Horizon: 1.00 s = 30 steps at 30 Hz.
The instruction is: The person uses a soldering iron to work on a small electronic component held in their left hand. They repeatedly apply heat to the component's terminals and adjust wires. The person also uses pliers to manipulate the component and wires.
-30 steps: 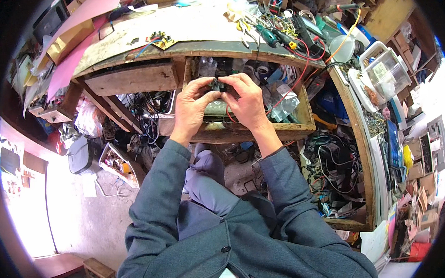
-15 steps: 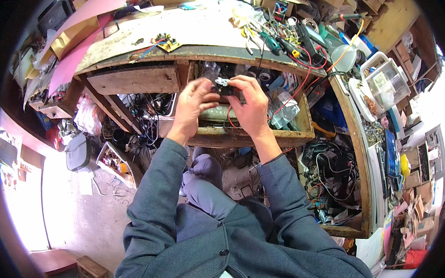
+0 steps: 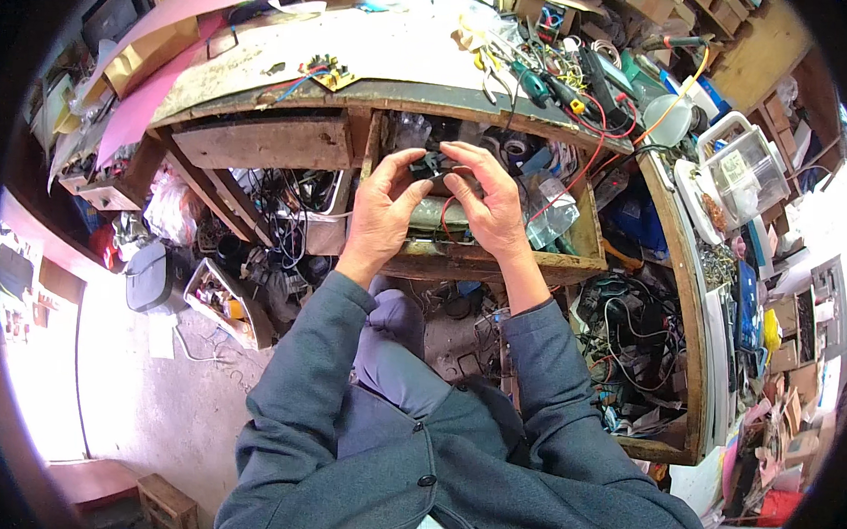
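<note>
Over the open wooden drawer full of bags, wires and parts, my left hand and my right hand pinch a small dark part with a pale piece between their fingertips; my fingers partly hide it, so I cannot make out what it is. Red wires lie in the drawer just below it.
The worktop carries a small wired circuit board, pliers and a green-handled tool. Plastic containers sit at the right, above tangled cables. A box of odds and ends and a dark bag are at the lower left.
Half a second ago my left fingers were moving and looser around the part; now both hands close on it again. Both have moved slightly right in the view.
</note>
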Available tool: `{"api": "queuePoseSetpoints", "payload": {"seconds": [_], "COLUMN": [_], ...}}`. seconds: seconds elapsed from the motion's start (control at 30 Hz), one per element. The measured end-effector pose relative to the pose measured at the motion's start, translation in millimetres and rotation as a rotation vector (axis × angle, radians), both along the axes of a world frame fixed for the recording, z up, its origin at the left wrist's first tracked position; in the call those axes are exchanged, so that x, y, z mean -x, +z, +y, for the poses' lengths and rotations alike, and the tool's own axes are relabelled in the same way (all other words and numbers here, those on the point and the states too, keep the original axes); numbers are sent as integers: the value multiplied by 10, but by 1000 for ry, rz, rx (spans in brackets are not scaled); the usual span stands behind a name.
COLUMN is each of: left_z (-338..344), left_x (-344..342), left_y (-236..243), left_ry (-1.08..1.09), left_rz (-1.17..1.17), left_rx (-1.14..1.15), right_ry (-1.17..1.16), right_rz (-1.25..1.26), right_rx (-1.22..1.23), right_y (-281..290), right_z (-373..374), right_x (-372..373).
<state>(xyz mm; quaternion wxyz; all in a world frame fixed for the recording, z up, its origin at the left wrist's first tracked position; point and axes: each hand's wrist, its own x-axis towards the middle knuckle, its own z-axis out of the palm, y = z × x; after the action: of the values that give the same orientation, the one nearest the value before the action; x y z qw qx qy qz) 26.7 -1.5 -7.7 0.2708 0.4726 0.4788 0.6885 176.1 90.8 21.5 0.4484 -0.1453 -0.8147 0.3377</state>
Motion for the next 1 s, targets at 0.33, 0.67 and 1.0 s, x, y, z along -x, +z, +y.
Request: {"api": "queuePoseSetpoints", "payload": {"seconds": [0.33,0.67,1.0], "left_z": [-8,-27,72], "left_x": [-20,-23,61], "left_y": [-6,20,-28], "left_ry": [81,91,-71], "left_rz": [175,204,-249], "left_rx": [-67,-70,70], "right_ry": [-10,-81,134], "right_rz": [-46,-49,36], "right_rx": [-169,-280,465], "right_y": [-20,-28,-105], "right_z": [23,-7,87], "right_x": [23,35,-8]}}
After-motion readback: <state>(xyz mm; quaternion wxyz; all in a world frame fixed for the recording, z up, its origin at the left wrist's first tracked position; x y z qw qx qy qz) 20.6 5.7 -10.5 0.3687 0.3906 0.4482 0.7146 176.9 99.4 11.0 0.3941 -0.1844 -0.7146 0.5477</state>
